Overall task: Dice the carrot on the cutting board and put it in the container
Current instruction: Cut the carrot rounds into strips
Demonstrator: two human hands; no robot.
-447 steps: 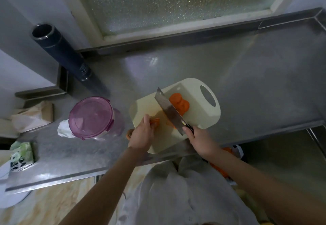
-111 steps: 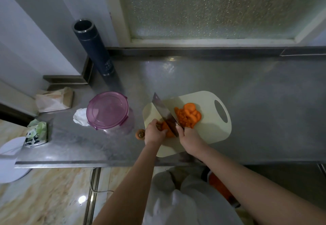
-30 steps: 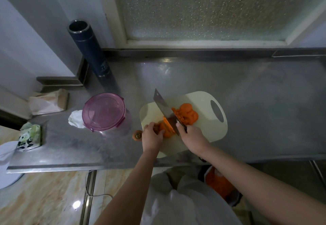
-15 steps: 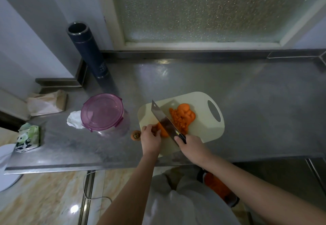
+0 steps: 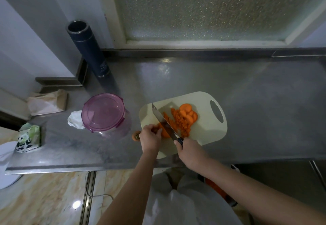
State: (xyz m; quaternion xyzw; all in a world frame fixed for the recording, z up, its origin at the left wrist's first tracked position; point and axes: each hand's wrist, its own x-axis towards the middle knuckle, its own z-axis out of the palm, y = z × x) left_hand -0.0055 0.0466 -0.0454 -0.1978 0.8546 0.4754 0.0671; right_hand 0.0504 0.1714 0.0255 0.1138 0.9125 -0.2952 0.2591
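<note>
A cream cutting board (image 5: 208,133) lies on the steel counter. On it sits a pile of orange carrot slices and dice (image 5: 183,118). My left hand (image 5: 150,137) pinches a carrot piece (image 5: 165,133) at the board's left edge. My right hand (image 5: 191,151) grips the handle of a cleaver (image 5: 161,117), whose blade slants across the board right beside the held piece. The container (image 5: 105,114), clear with a closed purple lid, stands left of the board. A cut carrot end (image 5: 136,136) lies on the counter between container and board.
A tall dark flask (image 5: 88,48) stands at the back left. A white crumpled tissue (image 5: 75,122), a brown paper bag (image 5: 47,102) and a green tissue pack (image 5: 29,136) lie at the left. The counter's front edge (image 5: 70,167) runs just below my hands.
The cleaver has come down and shifted slightly left beside the carrot piece in my left hand. The diced pile has spread a little. The view moved slightly.
</note>
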